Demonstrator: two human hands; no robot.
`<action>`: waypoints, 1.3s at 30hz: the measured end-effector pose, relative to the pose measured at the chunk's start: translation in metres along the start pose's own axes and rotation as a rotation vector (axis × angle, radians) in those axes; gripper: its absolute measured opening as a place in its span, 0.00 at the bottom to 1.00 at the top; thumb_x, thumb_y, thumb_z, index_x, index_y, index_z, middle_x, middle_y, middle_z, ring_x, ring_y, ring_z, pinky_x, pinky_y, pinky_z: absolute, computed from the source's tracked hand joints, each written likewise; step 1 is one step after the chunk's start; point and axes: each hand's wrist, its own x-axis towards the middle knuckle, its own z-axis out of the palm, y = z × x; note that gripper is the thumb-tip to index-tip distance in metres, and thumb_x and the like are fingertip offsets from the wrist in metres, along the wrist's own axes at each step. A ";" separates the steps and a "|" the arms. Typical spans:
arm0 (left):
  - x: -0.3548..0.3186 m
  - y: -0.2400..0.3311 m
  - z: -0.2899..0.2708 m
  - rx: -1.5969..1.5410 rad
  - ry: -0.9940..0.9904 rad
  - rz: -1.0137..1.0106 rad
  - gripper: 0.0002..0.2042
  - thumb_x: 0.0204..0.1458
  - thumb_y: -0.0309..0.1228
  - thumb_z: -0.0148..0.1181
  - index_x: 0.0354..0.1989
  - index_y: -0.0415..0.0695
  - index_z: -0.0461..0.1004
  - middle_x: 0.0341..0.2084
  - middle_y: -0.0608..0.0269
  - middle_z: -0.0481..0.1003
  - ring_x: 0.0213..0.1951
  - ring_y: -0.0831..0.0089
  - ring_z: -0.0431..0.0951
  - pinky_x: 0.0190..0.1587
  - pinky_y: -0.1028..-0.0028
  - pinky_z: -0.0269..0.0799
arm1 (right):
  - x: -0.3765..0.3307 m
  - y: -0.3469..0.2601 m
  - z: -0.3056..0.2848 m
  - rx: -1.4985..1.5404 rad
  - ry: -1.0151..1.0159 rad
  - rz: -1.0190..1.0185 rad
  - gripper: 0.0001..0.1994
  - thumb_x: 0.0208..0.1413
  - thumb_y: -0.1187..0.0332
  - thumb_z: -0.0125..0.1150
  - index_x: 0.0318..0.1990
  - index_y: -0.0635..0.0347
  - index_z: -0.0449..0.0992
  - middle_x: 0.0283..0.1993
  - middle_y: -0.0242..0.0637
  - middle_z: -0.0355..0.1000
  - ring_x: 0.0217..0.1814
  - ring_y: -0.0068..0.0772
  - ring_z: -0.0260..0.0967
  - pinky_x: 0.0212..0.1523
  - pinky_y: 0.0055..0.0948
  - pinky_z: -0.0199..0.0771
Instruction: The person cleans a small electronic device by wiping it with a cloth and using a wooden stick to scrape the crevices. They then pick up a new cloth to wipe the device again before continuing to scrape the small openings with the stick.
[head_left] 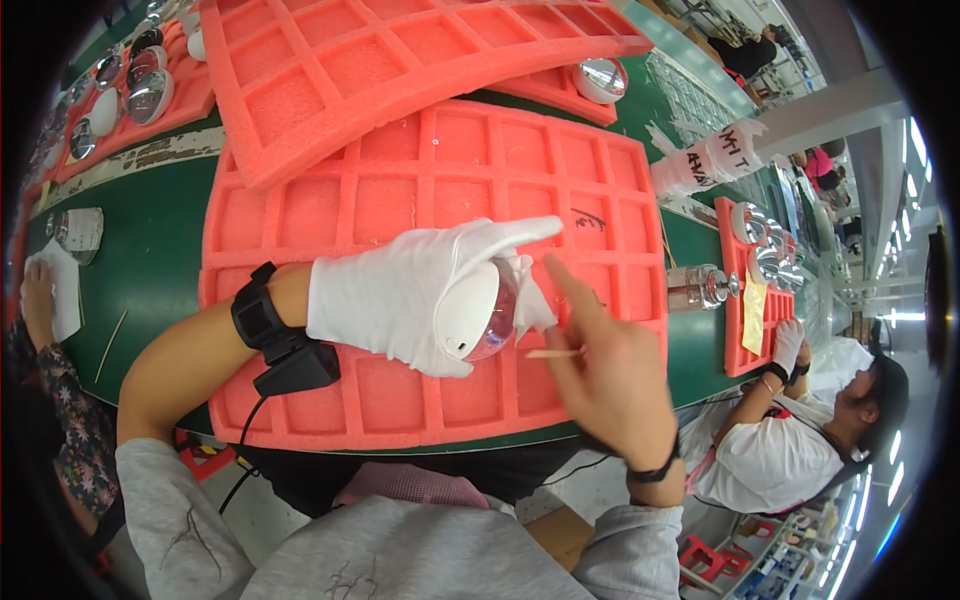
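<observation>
My left hand [400, 290], in a white glove, is closed around a round white device [467, 310] with a clear dome [500, 325] on its right side. The glove's index finger points out to the right above it. A piece of white cloth [533, 298] lies against the dome, between the device and my right hand [620, 370]. That hand is bare and slightly blurred, its index finger stretched toward the cloth. From its grip a thin wooden stick [550, 353] juts out to the left. Both hands are above a red foam tray [390, 392] with square pockets.
Another red foam tray [420, 70] rests tilted over the far side. A clear glass bottle [700, 287] stands on the green table [150, 290] to the right, and a glass jar [78, 232] at the left. People sit at both sides; domed parts [150, 95] lie far left.
</observation>
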 end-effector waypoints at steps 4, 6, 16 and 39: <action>-0.005 0.003 -0.003 0.159 -0.007 0.018 0.47 0.35 0.32 0.78 0.69 0.47 0.60 0.49 0.59 0.73 0.49 0.57 0.77 0.49 0.62 0.76 | 0.031 0.010 -0.036 0.183 -0.098 -0.081 0.19 0.56 0.76 0.60 0.56 0.65 0.72 0.27 0.37 0.71 0.25 0.34 0.69 0.30 0.31 0.71; -0.002 0.004 -0.002 0.262 -0.005 -0.006 0.45 0.35 0.34 0.78 0.67 0.45 0.62 0.49 0.58 0.73 0.49 0.55 0.77 0.48 0.61 0.75 | 0.044 0.018 -0.039 0.249 -0.125 -0.144 0.16 0.57 0.75 0.60 0.53 0.64 0.73 0.29 0.38 0.72 0.27 0.35 0.68 0.31 0.29 0.71; -0.002 -0.005 -0.005 0.231 -0.050 -0.036 0.28 0.39 0.33 0.73 0.53 0.48 0.73 0.51 0.54 0.72 0.50 0.52 0.77 0.49 0.59 0.77 | 0.069 0.036 -0.005 0.087 0.088 -0.667 0.10 0.47 0.64 0.73 0.33 0.53 0.79 0.31 0.26 0.73 0.36 0.34 0.66 0.44 0.37 0.59; 0.002 -0.008 0.004 0.287 0.021 0.087 0.21 0.34 0.32 0.76 0.41 0.49 0.79 0.45 0.61 0.74 0.47 0.56 0.77 0.48 0.60 0.75 | 0.067 0.026 0.001 0.003 0.239 -0.579 0.13 0.30 0.54 0.77 0.23 0.45 0.81 0.21 0.21 0.70 0.34 0.34 0.61 0.44 0.37 0.53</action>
